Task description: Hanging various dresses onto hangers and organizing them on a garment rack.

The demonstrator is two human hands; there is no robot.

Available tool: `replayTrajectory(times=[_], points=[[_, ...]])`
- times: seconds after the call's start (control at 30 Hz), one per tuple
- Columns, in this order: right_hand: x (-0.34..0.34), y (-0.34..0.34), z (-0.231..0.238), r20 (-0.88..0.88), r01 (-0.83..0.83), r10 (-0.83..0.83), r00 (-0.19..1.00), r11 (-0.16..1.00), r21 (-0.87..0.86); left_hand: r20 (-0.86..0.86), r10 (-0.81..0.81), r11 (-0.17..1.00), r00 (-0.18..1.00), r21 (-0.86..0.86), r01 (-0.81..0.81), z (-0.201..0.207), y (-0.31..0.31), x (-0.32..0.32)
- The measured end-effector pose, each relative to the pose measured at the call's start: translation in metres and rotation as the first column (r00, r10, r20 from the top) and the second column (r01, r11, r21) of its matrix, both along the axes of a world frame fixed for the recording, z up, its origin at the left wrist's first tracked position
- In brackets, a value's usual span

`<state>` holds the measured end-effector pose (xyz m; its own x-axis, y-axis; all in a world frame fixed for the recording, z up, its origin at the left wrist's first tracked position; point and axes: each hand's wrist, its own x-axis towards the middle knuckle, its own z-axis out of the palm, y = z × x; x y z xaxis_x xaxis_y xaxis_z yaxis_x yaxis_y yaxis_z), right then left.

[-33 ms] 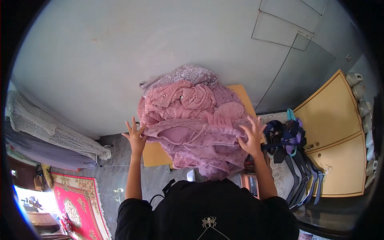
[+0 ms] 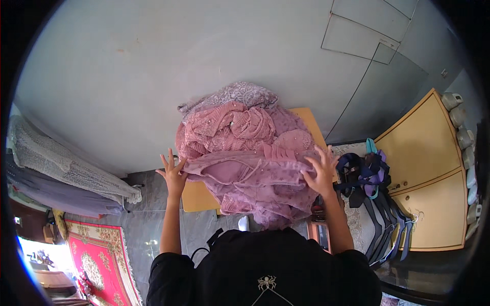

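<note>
A sheer mauve dress (image 2: pixel 240 171) with small beads and a wide neckline lies across the front of a heap of clothes. Behind it a dusty-pink ribbed lace garment (image 2: pixel 224 125) is bunched up, and a greyish embroidered one (image 2: pixel 240 94) rests against the wall. My left hand (image 2: pixel 173 176) is open at the dress's left edge, fingers spread and thumb by the fabric. On the other side my right hand (image 2: pixel 322 176) is also open, fingers fanned out, its thumb side against the dress. Neither hand is closed round the cloth.
The heap stands on a yellow wooden table (image 2: pixel 196 199) by a pale wall. To the right are dark hangers (image 2: pixel 380 224), dark and purple straps (image 2: pixel 365 171) and a yellow cabinet (image 2: pixel 429 173). Long garments (image 2: pixel 66 163) hang at left, above a red patterned rug (image 2: pixel 102 255).
My right hand has shifted very slightly, with its fingers still spread. My left hand and the clothes look the same.
</note>
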<state>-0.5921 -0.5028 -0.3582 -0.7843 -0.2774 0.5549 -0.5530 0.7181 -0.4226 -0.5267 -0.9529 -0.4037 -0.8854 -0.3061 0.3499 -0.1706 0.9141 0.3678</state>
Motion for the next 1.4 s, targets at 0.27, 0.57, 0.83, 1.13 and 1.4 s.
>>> replayTrajectory(times=[0.27,0.57,0.83,1.13,1.4], points=[[-0.032,-0.017,0.039,0.183,-0.096,0.040,0.982,0.946,0.311,-0.027,-0.017,0.991,0.999,0.132,0.020,-0.002,-0.008,-0.007],[-0.024,0.024,0.075,-0.102,0.168,-0.156,0.983,0.978,0.123,-0.031,-0.308,0.951,0.951,0.018,0.309,0.074,-0.019,-0.019],[0.008,0.046,0.117,-0.341,0.324,-0.285,0.896,0.944,0.064,-0.369,-0.336,0.929,0.867,-0.279,0.241,0.129,0.010,-0.029],[0.052,0.097,0.212,-0.553,0.373,-0.446,0.704,0.894,-0.247,-0.754,-0.291,0.924,0.588,-0.381,-0.031,0.244,0.062,-0.016],[0.084,0.119,0.272,-0.669,-0.029,-0.180,0.721,0.957,-0.289,-0.882,-0.380,0.920,0.280,-0.392,0.015,0.301,0.074,0.062]])
